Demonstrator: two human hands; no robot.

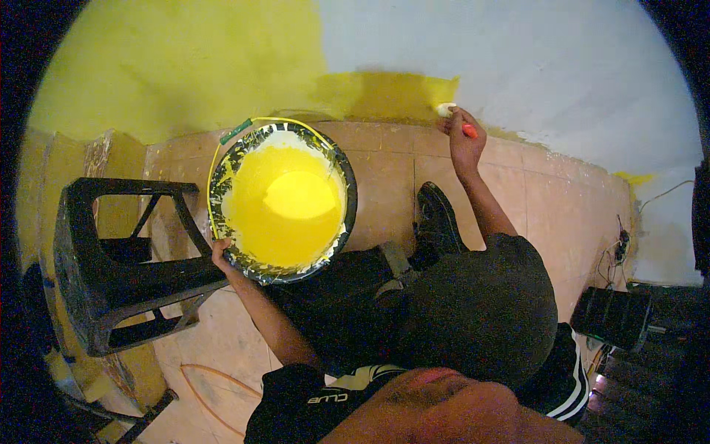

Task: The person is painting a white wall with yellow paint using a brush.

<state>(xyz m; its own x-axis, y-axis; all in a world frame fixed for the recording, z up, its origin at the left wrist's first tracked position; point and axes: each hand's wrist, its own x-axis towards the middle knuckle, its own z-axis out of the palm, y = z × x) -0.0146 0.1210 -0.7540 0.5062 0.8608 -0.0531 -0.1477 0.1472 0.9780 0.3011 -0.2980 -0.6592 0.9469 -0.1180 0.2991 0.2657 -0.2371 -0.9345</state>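
My left hand point(221, 254) grips the near left rim of a black bucket point(353, 202), which has a yellow wire handle with a green grip point(237, 132). Bright yellow paint point(249, 222) fills the visible inside, and dried splashes coat the rim. Farther right, my right hand point(467, 145) is shut on a paintbrush point(446, 109) with an orange-red handle end. The brush's head is at the right end of a fresh yellow strip point(388, 94) along the wall's foot; my fingers partly hide the brush.
The wall is yellow point(222, 61) at left and pale point(499, 50) at right. A black stool-like frame point(83, 266) stands left of the bucket on the tiled floor point(383, 183). An orange cord point(208, 374) lies below it. At right are a dark box point(610, 316) and cables point(621, 244).
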